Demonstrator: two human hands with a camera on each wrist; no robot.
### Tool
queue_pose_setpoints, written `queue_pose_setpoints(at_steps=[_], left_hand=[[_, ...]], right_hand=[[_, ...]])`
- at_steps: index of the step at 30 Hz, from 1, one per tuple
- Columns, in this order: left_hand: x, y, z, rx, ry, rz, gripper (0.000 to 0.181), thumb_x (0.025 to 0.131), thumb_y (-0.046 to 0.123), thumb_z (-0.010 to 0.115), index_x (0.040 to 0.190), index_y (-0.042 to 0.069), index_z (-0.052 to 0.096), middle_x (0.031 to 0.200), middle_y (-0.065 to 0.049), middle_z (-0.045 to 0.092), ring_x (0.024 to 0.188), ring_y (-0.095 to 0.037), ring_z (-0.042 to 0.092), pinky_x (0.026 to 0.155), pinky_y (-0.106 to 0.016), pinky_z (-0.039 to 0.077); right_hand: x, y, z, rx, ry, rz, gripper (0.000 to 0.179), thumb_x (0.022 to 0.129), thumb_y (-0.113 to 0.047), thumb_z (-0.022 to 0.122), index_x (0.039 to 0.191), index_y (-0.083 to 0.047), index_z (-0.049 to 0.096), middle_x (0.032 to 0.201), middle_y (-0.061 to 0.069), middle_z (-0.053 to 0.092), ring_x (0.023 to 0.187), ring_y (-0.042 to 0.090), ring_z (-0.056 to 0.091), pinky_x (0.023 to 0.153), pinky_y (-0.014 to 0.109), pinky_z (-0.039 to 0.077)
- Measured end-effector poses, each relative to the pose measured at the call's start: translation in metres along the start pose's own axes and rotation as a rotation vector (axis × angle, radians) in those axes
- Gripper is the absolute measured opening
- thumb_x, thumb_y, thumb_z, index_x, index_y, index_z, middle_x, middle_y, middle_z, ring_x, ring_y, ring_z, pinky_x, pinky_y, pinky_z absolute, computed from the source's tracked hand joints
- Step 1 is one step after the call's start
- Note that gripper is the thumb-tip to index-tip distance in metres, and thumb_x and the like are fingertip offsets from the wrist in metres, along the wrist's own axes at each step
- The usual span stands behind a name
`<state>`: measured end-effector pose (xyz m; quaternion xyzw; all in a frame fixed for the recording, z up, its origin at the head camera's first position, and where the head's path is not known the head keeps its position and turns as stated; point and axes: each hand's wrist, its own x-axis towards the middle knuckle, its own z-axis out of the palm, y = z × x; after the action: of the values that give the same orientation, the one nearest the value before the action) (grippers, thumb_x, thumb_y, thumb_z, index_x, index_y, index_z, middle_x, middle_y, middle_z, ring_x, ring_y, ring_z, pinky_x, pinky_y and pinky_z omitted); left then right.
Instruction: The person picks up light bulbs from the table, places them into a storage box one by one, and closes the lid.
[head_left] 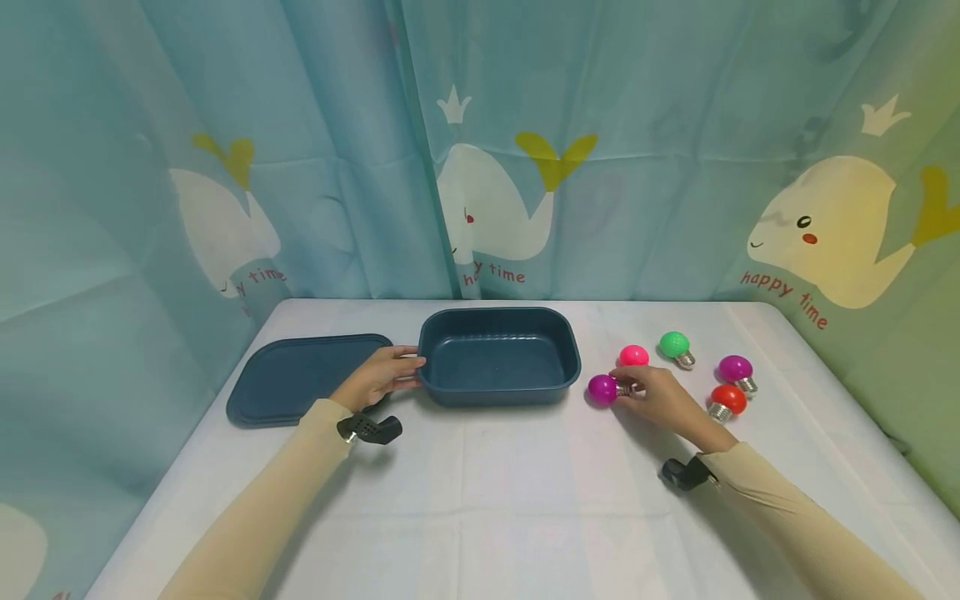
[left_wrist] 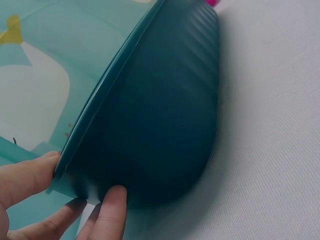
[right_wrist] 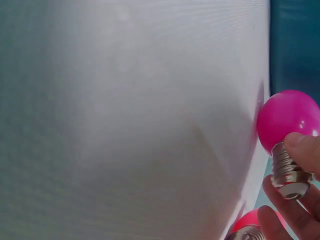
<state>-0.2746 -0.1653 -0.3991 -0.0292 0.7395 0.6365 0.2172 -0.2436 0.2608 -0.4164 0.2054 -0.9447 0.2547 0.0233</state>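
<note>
My right hand [head_left: 660, 402] pinches a purple light bulb [head_left: 602, 390] by its metal screw base, thumb on one side and fingers on the other. In the right wrist view the held bulb [right_wrist: 287, 120] looks magenta, its round end close to the white surface. At the left end of a dark blue rectangular box [head_left: 498, 397] is my left hand [head_left: 381, 379]. In the left wrist view the thumb lies at the rim of the box [left_wrist: 150, 115], and the fingers touch its outer wall. The box stands upright, its inside bare.
A dark blue lid [head_left: 300, 375] lies flat left of the box, partly behind my left hand. Around my right hand lie a pink bulb [head_left: 633, 355], a green bulb [head_left: 674, 344], another purple bulb [head_left: 735, 368] and a red bulb [head_left: 729, 397]. A whale-print curtain [head_left: 637, 225] hangs behind the table.
</note>
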Motion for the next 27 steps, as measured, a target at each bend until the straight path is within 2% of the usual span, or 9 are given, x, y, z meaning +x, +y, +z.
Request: queue_pose_setpoints(at_steps=[7, 17, 22, 27], left_hand=[[-0.001, 0.001, 0.001, -0.003, -0.005, 0.003, 0.059, 0.098, 0.009, 0.047, 0.147, -0.005, 0.018, 0.149, -0.027, 0.027, 0.136, -0.038, 0.034, 0.110, -0.043, 0.039], [-0.002, 0.000, 0.001, -0.006, -0.013, 0.010, 0.059, 0.098, 0.009, 0.047, 0.147, -0.006, 0.017, 0.149, -0.027, 0.027, 0.135, -0.038, 0.034, 0.110, -0.044, 0.038], [-0.003, 0.001, 0.000, -0.007, -0.017, 0.010, 0.059, 0.098, 0.010, 0.046, 0.147, -0.006, 0.017, 0.150, -0.027, 0.025, 0.136, -0.038, 0.033, 0.111, -0.044, 0.037], [-0.003, 0.001, 0.000, -0.017, -0.010, 0.008, 0.059, 0.098, 0.009, 0.047, 0.147, -0.006, 0.017, 0.150, -0.027, 0.026, 0.136, -0.038, 0.033, 0.111, -0.044, 0.037]], right_hand=[[0.000, 0.000, -0.003, 0.042, 0.039, 0.000, 0.031, 0.075, 0.000, 0.074, 0.105, 0.003, 0.066, 0.098, 0.017, 0.070, 0.089, 0.031, 0.067, 0.078, 0.045, 0.058], [0.000, -0.001, -0.009, 0.053, 0.107, -0.035, 0.027, 0.074, 0.001, 0.074, 0.100, 0.004, 0.068, 0.089, 0.016, 0.071, 0.079, 0.027, 0.067, 0.070, 0.039, 0.059], [0.002, -0.002, -0.017, 0.098, 0.104, 0.009, 0.028, 0.076, -0.003, 0.075, 0.103, 0.001, 0.068, 0.092, 0.015, 0.071, 0.080, 0.026, 0.066, 0.071, 0.037, 0.059], [0.006, -0.005, -0.024, 0.145, 0.110, 0.027, 0.030, 0.078, -0.006, 0.074, 0.107, -0.001, 0.067, 0.098, 0.017, 0.071, 0.085, 0.030, 0.067, 0.072, 0.036, 0.060]])
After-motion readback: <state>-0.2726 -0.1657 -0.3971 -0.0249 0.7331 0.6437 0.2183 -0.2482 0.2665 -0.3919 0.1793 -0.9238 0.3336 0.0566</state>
